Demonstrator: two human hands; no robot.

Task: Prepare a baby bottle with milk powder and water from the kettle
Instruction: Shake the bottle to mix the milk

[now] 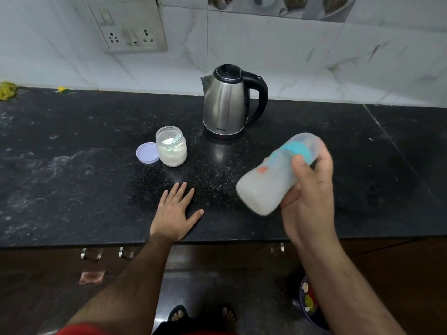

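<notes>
The baby bottle (278,175) in my right hand (307,189) was blurred, so its markings and the fill level could not be read; the body looked cloudy white throughout, with a teal collar and a clear cap at the upper end, which pointed away from me and to the right. My fingers were wrapped around the bottle near the collar, thumb across the front, and the bottle was held tilted above the black table (72,165), clear of its surface. My palm hid part of the bottle's far side. My left hand (176,209) lay flat on the table with fingers spread, holding nothing. The glass jar (171,148) stood uncapped near the middle of the table, holding white powder to roughly two thirds; its lilac lid (147,153) lay touching its left side. The steel kettle (228,102) stood behind, lid shut, contents not visible. A wall socket (130,27) was mounted upper left.
</notes>
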